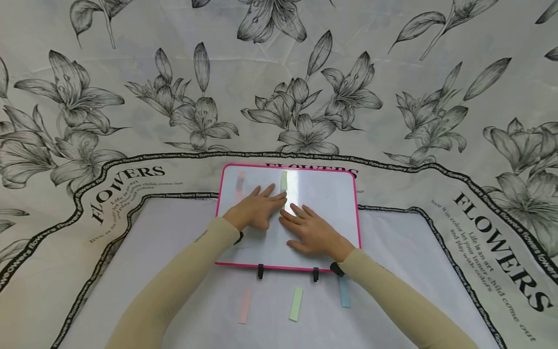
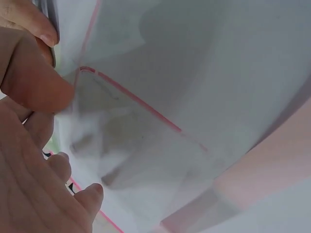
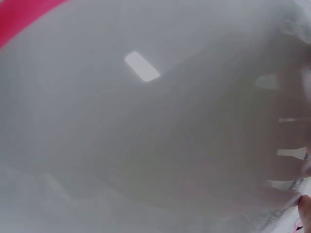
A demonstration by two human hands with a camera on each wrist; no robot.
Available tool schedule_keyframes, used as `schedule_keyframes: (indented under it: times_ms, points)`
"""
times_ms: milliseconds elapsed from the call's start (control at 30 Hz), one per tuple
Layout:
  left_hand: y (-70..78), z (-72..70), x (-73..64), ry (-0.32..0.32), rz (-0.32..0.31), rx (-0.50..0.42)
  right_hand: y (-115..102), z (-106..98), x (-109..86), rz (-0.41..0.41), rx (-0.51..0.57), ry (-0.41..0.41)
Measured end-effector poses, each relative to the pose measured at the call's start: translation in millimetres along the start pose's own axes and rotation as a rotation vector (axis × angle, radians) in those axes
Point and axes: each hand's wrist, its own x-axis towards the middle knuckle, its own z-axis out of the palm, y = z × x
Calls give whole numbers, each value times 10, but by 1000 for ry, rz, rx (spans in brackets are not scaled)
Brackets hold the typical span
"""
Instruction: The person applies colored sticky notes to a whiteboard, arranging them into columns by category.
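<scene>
A whiteboard with a pink rim point(image 1: 287, 266) stands tilted on the table, two black clips point(image 1: 260, 271) at its lower edge. In the head view, my left hand point(image 1: 257, 208) rests on the board with fingers spread, fingertips at the lower end of a green paper strip point(image 1: 284, 180). Beside it my right hand point(image 1: 316, 232) lies on the board with its fingers extended. A pink strip point(image 1: 239, 193) is on the board's left side; the left wrist view shows it point(image 2: 262, 170) close up, right of the left hand point(image 2: 39, 165). Only fingertips of the right hand point(image 3: 305, 211) show in its wrist view.
On the white cloth in front of the board lie a pink strip point(image 1: 245, 305), a green strip point(image 1: 295, 304) and a blue strip point(image 1: 345, 292), which the right forearm partly borders. A flower-printed cloth point(image 1: 287, 97) covers the area behind.
</scene>
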Motion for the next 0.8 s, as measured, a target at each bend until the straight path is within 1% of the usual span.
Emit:
schedule_keyframes:
  times_ms: [167, 300, 400, 500, 633, 800]
  points:
    - [-45, 25, 1, 0, 1, 14, -18, -21, 10, -7, -11, -1]
    - [-94, 26, -34, -6, -20, 23, -23, -42, 2, -1, -25, -8]
    - [-121, 12, -72, -17, -35, 26, -21, -51, -6, 0, -18, 9]
    - [-136, 13, -104, -15, -17, 36, -20, -43, -12, -2, -10, 21]
    - [-149, 27, -136, 7, 15, 56, -26, -31, -11, -1, 0, 17]
    - [-169, 53, -162, 25, 32, 76, -36, -27, -6, 4, 3, 10]
